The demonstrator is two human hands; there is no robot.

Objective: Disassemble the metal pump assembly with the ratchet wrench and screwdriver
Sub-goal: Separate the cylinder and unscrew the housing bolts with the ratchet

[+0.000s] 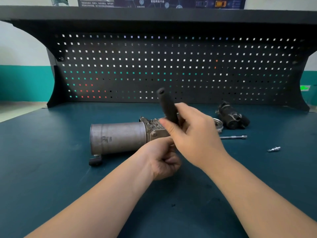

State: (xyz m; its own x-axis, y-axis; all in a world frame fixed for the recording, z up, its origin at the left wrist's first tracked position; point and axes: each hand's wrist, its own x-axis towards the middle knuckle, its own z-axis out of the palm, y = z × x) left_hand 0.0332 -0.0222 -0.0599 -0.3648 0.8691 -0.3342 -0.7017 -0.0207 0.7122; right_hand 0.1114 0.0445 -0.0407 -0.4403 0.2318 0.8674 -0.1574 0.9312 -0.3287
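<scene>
The big grey metal pump with a round can body [118, 137] lies on its side in the middle of the dark blue-green table [51, 169]. It looks heavy and hard, so it should not bend. Its can is smooth and could roll, so the bumpy ribbed end [151, 125] looks like a better place to hold.

The right hand [193, 134] has its grip wrapped round the black, rough-looking wrench handle [167, 106], which sticks up and back. The left hand [163, 160] is curled tight low by the ribbed end; what it holds is hidden.

To the right lie a black motor part [232, 116], a thin shiny metal bar [234, 137] and a small silver bit [274, 149].
</scene>
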